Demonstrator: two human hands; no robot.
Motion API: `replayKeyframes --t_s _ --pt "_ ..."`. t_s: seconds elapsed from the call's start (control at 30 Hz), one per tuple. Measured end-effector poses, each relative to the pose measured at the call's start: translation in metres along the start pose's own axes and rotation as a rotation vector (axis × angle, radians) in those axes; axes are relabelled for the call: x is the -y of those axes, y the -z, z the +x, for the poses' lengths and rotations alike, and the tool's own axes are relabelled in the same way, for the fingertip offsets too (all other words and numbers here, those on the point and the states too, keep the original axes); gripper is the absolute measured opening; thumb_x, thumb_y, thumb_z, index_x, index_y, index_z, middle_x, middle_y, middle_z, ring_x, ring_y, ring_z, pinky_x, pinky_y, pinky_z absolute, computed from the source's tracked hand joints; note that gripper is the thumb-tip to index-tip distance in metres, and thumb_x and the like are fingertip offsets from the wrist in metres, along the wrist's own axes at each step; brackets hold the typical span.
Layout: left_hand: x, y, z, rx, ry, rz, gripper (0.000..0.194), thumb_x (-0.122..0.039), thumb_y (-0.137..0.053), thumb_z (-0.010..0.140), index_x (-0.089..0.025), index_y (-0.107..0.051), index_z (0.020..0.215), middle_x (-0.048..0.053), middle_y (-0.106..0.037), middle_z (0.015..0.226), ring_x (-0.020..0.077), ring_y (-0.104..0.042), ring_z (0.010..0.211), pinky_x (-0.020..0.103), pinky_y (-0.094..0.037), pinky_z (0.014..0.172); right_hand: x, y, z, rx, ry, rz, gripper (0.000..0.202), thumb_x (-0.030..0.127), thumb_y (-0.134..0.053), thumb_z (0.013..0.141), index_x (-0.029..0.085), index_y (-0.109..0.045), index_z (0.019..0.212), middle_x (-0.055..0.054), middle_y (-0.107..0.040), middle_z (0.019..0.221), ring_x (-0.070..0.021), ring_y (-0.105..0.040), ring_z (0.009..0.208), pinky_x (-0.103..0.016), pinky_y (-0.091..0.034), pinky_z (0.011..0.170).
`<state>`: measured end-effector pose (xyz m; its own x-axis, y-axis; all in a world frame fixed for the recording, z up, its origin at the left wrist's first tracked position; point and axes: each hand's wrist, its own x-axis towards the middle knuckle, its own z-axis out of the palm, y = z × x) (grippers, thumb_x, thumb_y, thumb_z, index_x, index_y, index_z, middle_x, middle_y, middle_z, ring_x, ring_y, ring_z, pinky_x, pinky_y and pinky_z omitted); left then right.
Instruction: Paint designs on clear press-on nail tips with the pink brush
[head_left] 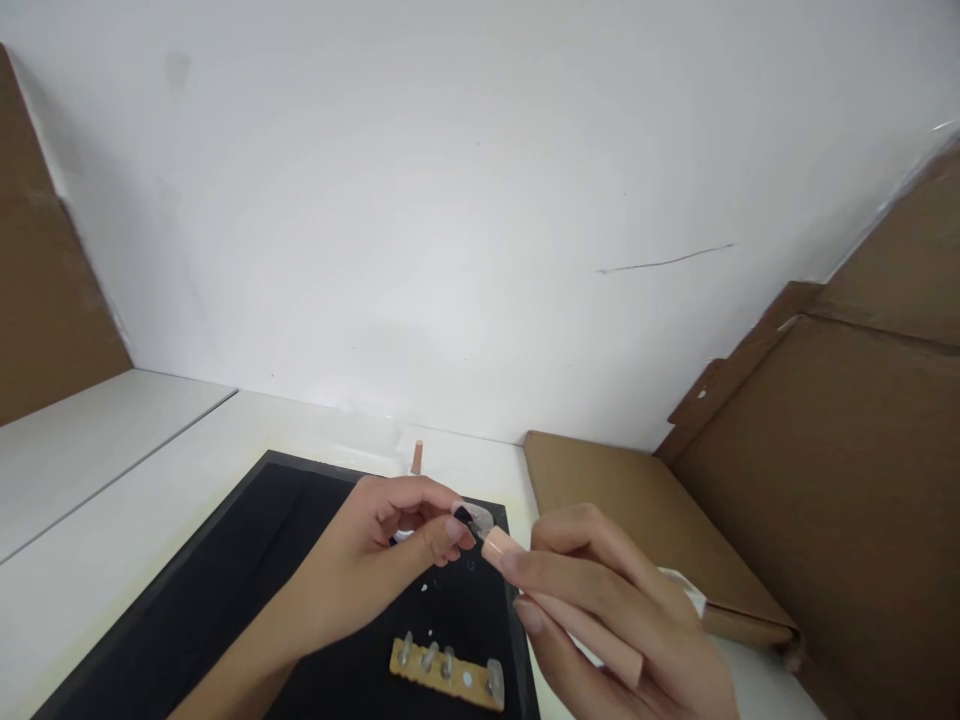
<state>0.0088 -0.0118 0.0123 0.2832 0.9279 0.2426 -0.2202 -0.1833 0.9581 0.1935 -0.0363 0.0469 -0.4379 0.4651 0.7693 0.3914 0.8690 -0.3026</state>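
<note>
My left hand (390, 550) pinches a small clear false nail (480, 516), with a black piece at its base between thumb and finger. In my right hand (615, 600) is a slim rose-pink pen-like tool (502, 548), a brush by its look, held slanting. The tool's front end meets or nearly meets the false nail; the exact contact is too small to tell. Below the hands, a yellowish strip (450, 682) bears several clear false nails (428, 656) standing up and one white dot.
A black mat (247, 560) covers much of the white table (82, 480). Behind it stands a small pink-capped bottle or tube (418, 456). A flat cardboard box (637, 510) lies to the right. Cardboard panels (862, 430) and a white wall (450, 200) enclose the place.
</note>
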Motion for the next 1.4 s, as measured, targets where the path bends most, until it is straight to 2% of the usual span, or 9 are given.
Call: replayKeyframes --t_s 0.13,0.33,0.63,0.8,0.97,1.4 --pt "0.000 0.000 0.001 -0.018 0.001 -0.012 0.005 -0.018 -0.068 0.079 -0.018 -0.072 0.081 0.001 -0.070 0.067 0.0126 -0.065 0.065 0.020 -0.052 0.059 0.003 0.002 0.000 0.037 0.008 -0.113 0.030 0.001 -0.052 0.079 0.022 -0.062 0.098 -0.001 -0.057 0.076 -0.0108 -0.057 0.057 -0.022 -0.047 0.048" --pt "-0.001 0.001 0.001 -0.020 0.003 0.006 0.005 -0.019 -0.067 0.080 -0.018 -0.072 0.080 0.000 -0.069 0.066 0.0118 -0.065 0.064 0.020 -0.054 0.060 0.004 0.002 -0.001 0.037 -0.003 -0.150 0.025 0.003 -0.051 0.082 0.020 -0.061 0.097 -0.001 -0.057 0.076 -0.0105 -0.056 0.057 -0.023 -0.046 0.048" --pt "-0.001 0.005 0.001 -0.014 0.003 0.024 0.008 -0.023 -0.067 0.081 -0.017 -0.073 0.081 0.002 -0.071 0.068 0.0128 -0.065 0.064 0.021 -0.053 0.059 0.001 -0.001 -0.006 -0.060 -0.005 -0.023 0.032 0.003 -0.055 0.079 0.023 -0.061 0.102 -0.003 -0.063 0.075 -0.0158 -0.059 0.061 -0.028 -0.051 0.051" --pt "-0.002 0.003 0.001 -0.001 -0.021 0.043 0.008 -0.021 -0.066 0.081 -0.017 -0.073 0.078 0.001 -0.070 0.066 0.0124 -0.064 0.064 0.020 -0.051 0.059 0.000 -0.001 -0.005 -0.013 -0.015 -0.015 0.034 0.003 -0.055 0.081 0.022 -0.061 0.108 -0.003 -0.062 0.080 -0.0138 -0.059 0.064 -0.025 -0.051 0.052" --pt "-0.003 0.001 -0.001 -0.021 -0.013 0.035 0.005 -0.020 -0.067 0.080 -0.018 -0.071 0.080 0.000 -0.069 0.066 0.0115 -0.064 0.063 0.019 -0.051 0.058 0.000 0.000 -0.004 -0.003 -0.012 -0.048 0.028 0.004 -0.055 0.082 0.019 -0.062 0.104 -0.003 -0.063 0.081 -0.0133 -0.061 0.068 -0.025 -0.051 0.055" --pt "0.001 0.006 -0.003 0.004 0.014 0.088 0.008 -0.023 -0.066 0.083 -0.018 -0.072 0.082 0.001 -0.070 0.070 0.0098 -0.063 0.062 0.017 -0.048 0.055 -0.002 0.000 -0.010 -0.018 -0.026 -0.122 0.023 0.004 -0.055 0.082 0.021 -0.063 0.096 -0.001 -0.064 0.075 -0.0133 -0.061 0.060 -0.028 -0.049 0.051"
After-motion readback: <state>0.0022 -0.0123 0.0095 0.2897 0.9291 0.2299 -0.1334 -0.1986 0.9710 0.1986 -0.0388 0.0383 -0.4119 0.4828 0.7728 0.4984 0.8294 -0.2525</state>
